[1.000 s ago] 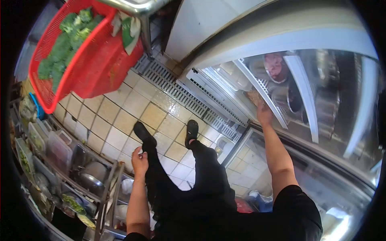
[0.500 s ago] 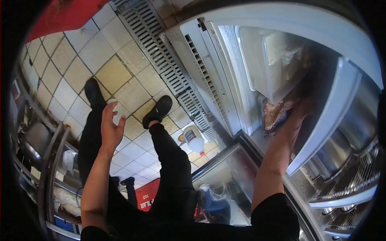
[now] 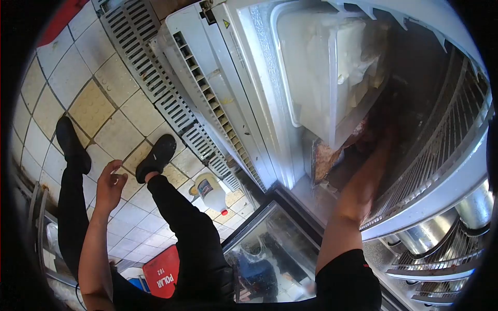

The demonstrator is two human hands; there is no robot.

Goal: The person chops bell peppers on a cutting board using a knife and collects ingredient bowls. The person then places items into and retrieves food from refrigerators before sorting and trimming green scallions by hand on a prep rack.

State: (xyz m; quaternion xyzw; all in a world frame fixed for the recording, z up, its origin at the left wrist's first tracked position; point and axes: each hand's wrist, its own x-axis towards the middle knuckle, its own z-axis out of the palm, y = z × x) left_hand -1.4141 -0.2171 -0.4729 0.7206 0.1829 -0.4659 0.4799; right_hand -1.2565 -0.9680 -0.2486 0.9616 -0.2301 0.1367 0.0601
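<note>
My left hand [image 3: 109, 187] hangs in the air over the tiled floor, empty, its fingers loosely bent and the thumb apart. My right hand [image 3: 383, 139] reaches deep into the white refrigerated cabinet [image 3: 264, 103]. Shadow hides its fingers, so I cannot tell what they touch. Close to it lies a pack of reddish-brown food [image 3: 326, 161], perhaps meat, partly under a cloudy plastic bin [image 3: 306, 78]. Pale wrapped items [image 3: 358, 62] show inside that bin. A wire shelf [image 3: 420, 166] curves along the right of my forearm.
A glass door [image 3: 275, 254] stands between my body and the cabinet. On the floor is a plastic jug with a red cap [image 3: 211, 193], beside a slotted drain grate [image 3: 171, 103]. Metal containers [image 3: 430, 233] sit on the right, and a red panel marked POLAR [image 3: 162, 272] is below.
My view has shifted toward the cabinet, so floor and left hand appear further left. My right arm reaches further into the cabinet, and more of the wire shelf shows.
</note>
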